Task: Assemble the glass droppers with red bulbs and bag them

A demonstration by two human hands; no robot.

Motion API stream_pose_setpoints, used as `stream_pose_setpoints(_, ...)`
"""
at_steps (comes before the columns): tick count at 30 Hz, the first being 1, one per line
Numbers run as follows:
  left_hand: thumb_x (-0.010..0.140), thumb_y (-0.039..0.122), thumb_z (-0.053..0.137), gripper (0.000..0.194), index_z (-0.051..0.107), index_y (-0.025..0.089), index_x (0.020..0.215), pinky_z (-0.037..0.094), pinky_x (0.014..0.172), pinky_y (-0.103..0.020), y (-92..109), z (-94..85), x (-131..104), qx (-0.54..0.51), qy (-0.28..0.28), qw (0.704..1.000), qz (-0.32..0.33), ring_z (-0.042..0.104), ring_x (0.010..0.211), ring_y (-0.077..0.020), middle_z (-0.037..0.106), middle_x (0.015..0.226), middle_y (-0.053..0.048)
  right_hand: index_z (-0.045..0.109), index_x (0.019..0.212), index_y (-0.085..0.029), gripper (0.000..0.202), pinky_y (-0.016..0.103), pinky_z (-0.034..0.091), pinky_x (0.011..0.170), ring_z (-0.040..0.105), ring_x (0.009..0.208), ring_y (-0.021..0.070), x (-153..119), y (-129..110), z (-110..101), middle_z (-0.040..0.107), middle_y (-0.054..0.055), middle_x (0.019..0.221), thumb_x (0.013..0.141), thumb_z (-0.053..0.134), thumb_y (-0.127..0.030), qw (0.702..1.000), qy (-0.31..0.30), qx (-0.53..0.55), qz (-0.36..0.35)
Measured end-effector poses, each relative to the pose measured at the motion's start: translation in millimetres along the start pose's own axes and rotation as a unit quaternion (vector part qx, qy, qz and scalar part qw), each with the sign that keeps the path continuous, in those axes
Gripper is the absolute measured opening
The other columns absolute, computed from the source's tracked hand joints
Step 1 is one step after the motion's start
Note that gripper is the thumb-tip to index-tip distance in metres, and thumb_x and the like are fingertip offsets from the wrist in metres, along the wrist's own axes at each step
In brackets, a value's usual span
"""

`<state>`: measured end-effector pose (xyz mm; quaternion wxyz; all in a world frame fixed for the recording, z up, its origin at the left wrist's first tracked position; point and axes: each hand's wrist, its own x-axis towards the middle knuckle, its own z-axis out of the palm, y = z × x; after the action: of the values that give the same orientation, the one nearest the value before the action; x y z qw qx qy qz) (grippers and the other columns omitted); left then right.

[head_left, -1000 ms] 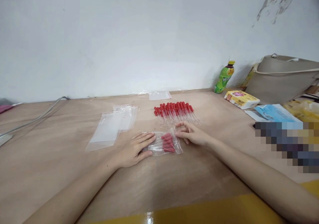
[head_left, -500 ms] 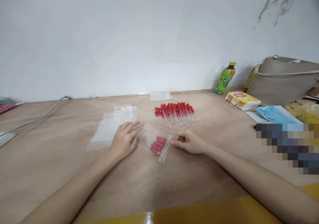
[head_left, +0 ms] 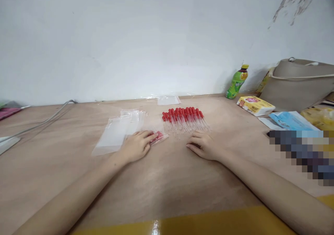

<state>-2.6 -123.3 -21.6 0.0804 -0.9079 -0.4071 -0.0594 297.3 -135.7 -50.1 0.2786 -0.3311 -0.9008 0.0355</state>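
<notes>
My left hand [head_left: 137, 146] covers most of a clear zip bag [head_left: 163, 138] on the table, fingers closed over it. Red rubber bulbs [head_left: 158, 136] of the droppers inside peek out past my fingertips; their tubes are hidden. Just left and beyond that hand lie several flat clear zip bags [head_left: 111, 135]. My right hand [head_left: 205, 146] rests on the table holding nothing, fingers loosely bent and the thumb apart. Near its fingertips spreads a row of droppers [head_left: 184, 116] with red bulbs and thin clear tubes, bulbs toward the wall.
Against the wall lies another flat clear packet [head_left: 168, 100]. On the right stand a green drink bottle [head_left: 236, 83], a yellow tissue pack [head_left: 255, 106], a blue packet [head_left: 294, 120] and a beige handbag [head_left: 297, 85]. A grey cable [head_left: 49, 118] runs along the left.
The bag of droppers has shifted away from me and turned, and my left hand now covers more of it. My right hand has let go of the bag's zip edge and moved slightly right.
</notes>
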Motion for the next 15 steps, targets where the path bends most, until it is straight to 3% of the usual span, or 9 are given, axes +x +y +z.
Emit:
stream_pose_setpoints(7, 0.083, 0.017, 0.032, 0.048, 0.041, 0.021, 0.13, 0.038, 0.093, -0.037, -52.4, 9.4, 25.8, 0.035, -0.021, 0.999, -0.022, 0.047, 0.112, -0.0216, 0.048, 0.127, -0.007, 0.061, 0.078, -0.017, 0.018, 0.029, 0.042, 0.065, 0.05, 0.073, 0.0159, 0.2, 0.7, 5.5, 0.057, 0.007, 0.075, 0.084, 0.046, -0.023, 1.0, 0.015, 0.008, 0.003)
stream_pose_setpoints(12, 0.086, 0.023, 0.027, 0.046, 0.041, 0.023, 0.129, 0.036, 0.097, -0.033, -79.2, 12.0, 22.7, -0.024, -0.04, 0.998, -0.031, 0.044, 0.116, -0.0189, 0.043, 0.131, -0.005, 0.061, 0.079, -0.017, 0.016, 0.029, 0.042, 0.066, 0.05, 0.074, 0.0163, 1.1, 1.6, 7.2, 0.057, 0.007, 0.075, 0.083, 0.047, -0.023, 0.999, 0.029, 0.027, 0.002)
stream_pose_setpoints(15, 0.086, 0.028, 0.024, 0.047, 0.04, 0.017, 0.129, 0.029, 0.102, -0.035, -87.8, 13.4, 9.4, -0.025, 0.036, 0.993, -0.109, 0.036, 0.123, -0.0201, 0.041, 0.133, -0.007, 0.061, 0.079, -0.017, 0.015, 0.029, 0.041, 0.066, 0.05, 0.074, 0.016, 1.1, 2.1, 8.1, 0.057, 0.007, 0.075, 0.083, 0.048, -0.023, 0.999, 0.032, 0.037, 0.006)
